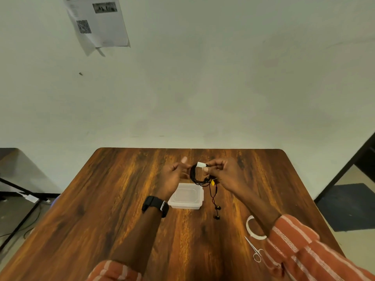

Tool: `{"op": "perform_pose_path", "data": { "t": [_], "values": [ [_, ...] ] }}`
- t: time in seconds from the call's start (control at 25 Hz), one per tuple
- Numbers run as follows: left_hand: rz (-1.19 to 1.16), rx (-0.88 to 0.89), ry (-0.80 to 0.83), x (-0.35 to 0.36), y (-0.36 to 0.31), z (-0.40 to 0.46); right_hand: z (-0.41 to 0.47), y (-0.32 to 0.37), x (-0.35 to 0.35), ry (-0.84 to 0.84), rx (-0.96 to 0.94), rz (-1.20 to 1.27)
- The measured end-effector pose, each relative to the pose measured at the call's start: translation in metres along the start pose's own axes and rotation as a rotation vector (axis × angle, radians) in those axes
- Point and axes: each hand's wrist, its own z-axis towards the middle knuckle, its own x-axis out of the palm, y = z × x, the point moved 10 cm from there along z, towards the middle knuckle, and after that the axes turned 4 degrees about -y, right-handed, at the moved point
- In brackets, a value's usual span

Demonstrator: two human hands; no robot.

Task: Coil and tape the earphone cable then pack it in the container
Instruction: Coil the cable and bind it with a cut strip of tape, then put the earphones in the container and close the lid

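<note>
A black earphone cable is wound into a coil and held in the air above the table. A white piece of tape sits on the coil's top. My right hand pinches the coil at the tape with thumb and fingers. My left hand is just left of the coil, fingers apart, holding nothing that I can see. The loose end with two black earbuds hangs down to the right of the container. The clear plastic container stands open on the table under the coil.
A white tape roll and small scissors lie on the wooden table at the right, partly under my right forearm. A wall rises behind the table with paper sheets stuck to it. A black stand is on the floor at the left.
</note>
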Motion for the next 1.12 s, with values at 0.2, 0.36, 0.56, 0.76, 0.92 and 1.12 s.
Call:
{"op": "perform_pose_path", "data": {
  "t": [0.2,0.36,0.56,0.76,0.92,1.12],
  "values": [
    [1.021,0.145,0.377,0.039,0.104,0.038,0.013,-0.007,-0.013,-0.100,0.030,-0.069],
    [1.297,0.053,0.607,0.048,0.186,0.057,0.022,-0.004,-0.018,-0.133,0.064,-0.015],
    [1.150,0.044,0.638,0.051,0.203,0.057,0.023,0.013,-0.025,-0.133,0.068,0.072],
    [0.722,-0.141,0.600,0.056,0.186,0.019,0.013,0.024,-0.026,-0.098,0.070,0.162],
    [0.369,-0.331,0.359,0.024,0.184,0.005,0.010,0.026,-0.018,-0.078,0.065,0.211],
    [0.156,-0.506,0.015,-0.042,0.208,-0.025,0.013,0.022,0.011,-0.032,0.069,0.250]
  ]
}}
